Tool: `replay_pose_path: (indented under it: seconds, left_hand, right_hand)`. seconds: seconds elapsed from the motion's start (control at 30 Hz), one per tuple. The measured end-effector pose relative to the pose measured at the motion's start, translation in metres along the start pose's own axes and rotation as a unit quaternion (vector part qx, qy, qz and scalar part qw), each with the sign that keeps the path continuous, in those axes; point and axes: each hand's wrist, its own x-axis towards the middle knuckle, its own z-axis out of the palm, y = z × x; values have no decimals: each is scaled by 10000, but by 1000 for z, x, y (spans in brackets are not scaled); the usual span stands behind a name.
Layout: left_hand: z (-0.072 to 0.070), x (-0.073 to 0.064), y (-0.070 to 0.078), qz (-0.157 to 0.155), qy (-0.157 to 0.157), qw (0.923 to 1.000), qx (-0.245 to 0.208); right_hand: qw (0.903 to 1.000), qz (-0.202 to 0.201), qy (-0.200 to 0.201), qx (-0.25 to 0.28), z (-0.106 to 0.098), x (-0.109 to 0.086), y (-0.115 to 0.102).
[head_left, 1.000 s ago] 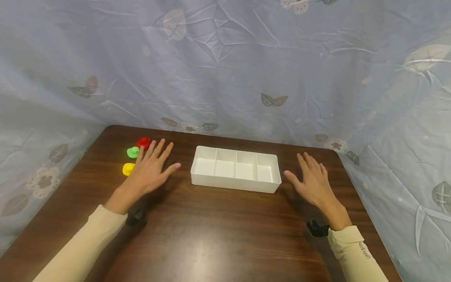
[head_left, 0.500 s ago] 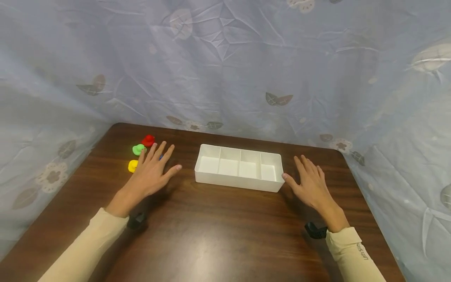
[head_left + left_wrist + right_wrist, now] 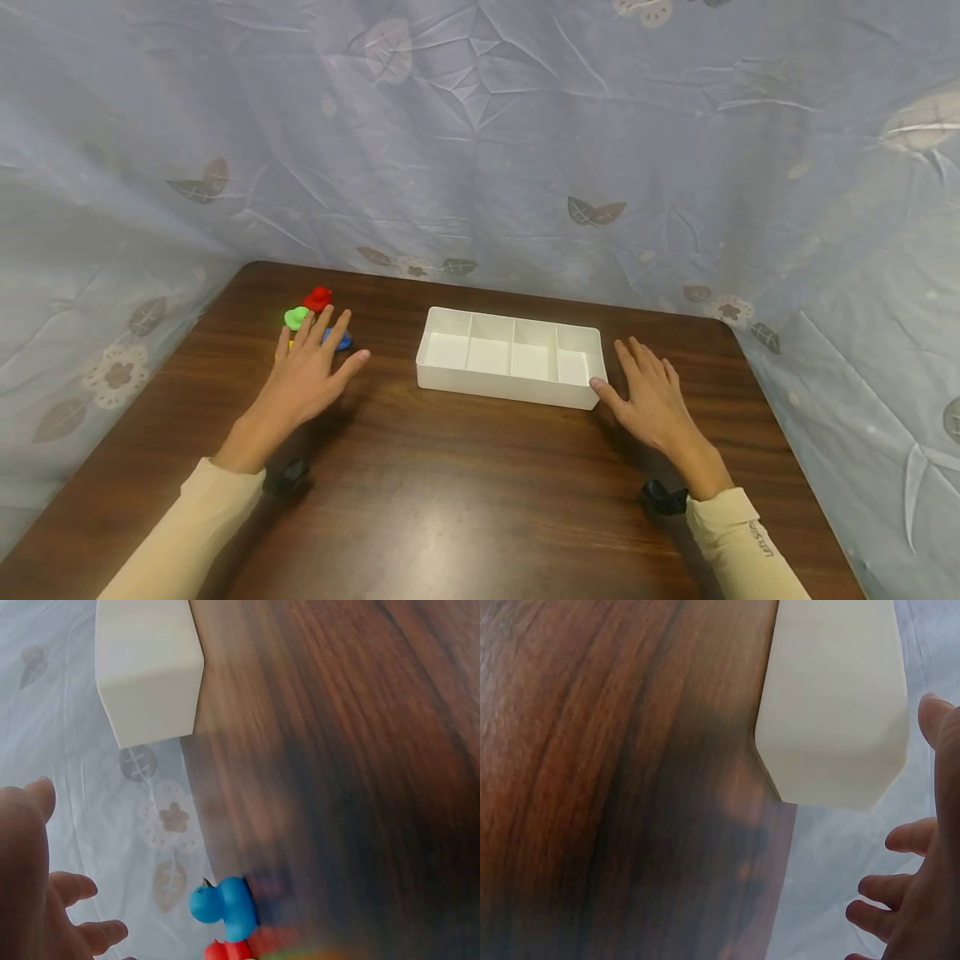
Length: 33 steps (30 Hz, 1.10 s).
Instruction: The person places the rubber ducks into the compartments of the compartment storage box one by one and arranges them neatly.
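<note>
My left hand (image 3: 300, 379), fingers spread, hovers over the small rubber ducks at the table's left and holds nothing. A blue duck (image 3: 339, 339) shows just past its index finger, and in the left wrist view the blue duck (image 3: 226, 906) stands apart from the fingers. Red (image 3: 318, 299) and green (image 3: 296, 317) ducks lie beyond the fingertips; a yellow duck (image 3: 280, 349) is mostly hidden behind them. My right hand (image 3: 648, 400) is spread beside the right end of a white divided box (image 3: 506, 387), its thumb overlapping the box corner in the head view.
The box's compartments stand in a row across the middle of the brown wooden table (image 3: 450, 483). A patterned cloth (image 3: 480, 167) hangs behind the table and along both sides. Each wrist carries a black camera strap, such as the right strap (image 3: 663, 498).
My left hand has drawn back slightly to the left, bringing the blue duck into view. My right hand has moved left toward the box's corner. The head view has shifted a little.
</note>
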Motion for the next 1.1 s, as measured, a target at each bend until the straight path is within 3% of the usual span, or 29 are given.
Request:
replay_pose_path:
  seconds: [0.17,0.37,0.6,0.93,1.1]
  left_hand:
    - [2,-7,-8,-130,269,9994,-196]
    - [6,-15,-20,-376,858,9950,-336]
    - [8,-19,-36,-729,1020,9910,-471]
    - [16,-18,-55,-976,1551,9817,-515]
    - [18,-18,-61,-1118,1567,9800,-498]
  right_hand:
    - [10000,-16,19,-13,3,-1,-1]
    - [10000,-40,17,29,7,-1,-4]
    - [10000,-78,5,30,11,0,-8]
    - [10000,-81,37,40,13,2,-11]
    - [9999,-114,76,91,14,3,-13]
